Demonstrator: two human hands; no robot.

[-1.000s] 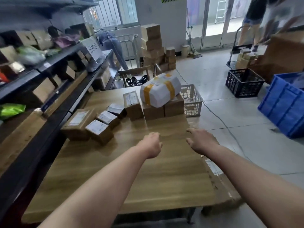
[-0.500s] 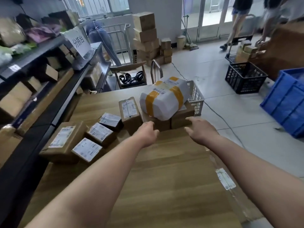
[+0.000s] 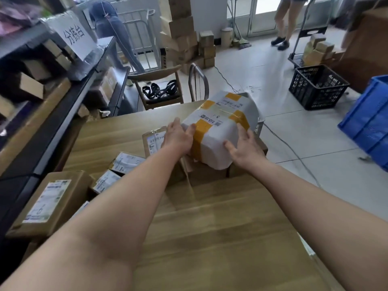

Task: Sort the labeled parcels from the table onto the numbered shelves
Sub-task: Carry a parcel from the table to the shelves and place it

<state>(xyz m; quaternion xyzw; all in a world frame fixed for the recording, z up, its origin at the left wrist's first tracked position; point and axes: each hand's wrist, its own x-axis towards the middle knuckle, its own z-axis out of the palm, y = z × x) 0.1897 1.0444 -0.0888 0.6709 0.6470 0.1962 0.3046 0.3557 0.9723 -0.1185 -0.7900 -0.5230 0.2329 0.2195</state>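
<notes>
A big white parcel [image 3: 218, 122] wrapped in yellow tape bands, with a label and handwriting on top, lies tilted on brown boxes [image 3: 205, 175] at the far side of the wooden table [image 3: 220, 227]. My left hand [image 3: 178, 137] lies against its left end, thumb on the top edge. My right hand [image 3: 244, 147] presses its near right side with fingers spread. Labeled brown parcels sit to the left: an upright one [image 3: 153, 141], two small ones [image 3: 128, 162] [image 3: 105, 181] and a large flat box [image 3: 50, 200]. The dark shelves [image 3: 52, 131] run along the left.
A white sign [image 3: 75, 36] hangs on the shelf rack. Beyond the table stand a wooden chair [image 3: 159, 89] and stacked cartons [image 3: 182, 38]. To the right are a black crate [image 3: 317, 87] and a blue bin [image 3: 369, 120]. Two people stand in the background.
Both hands reached forward across the table and now touch the white parcel on either side. The view moved closer to the table's far end.
</notes>
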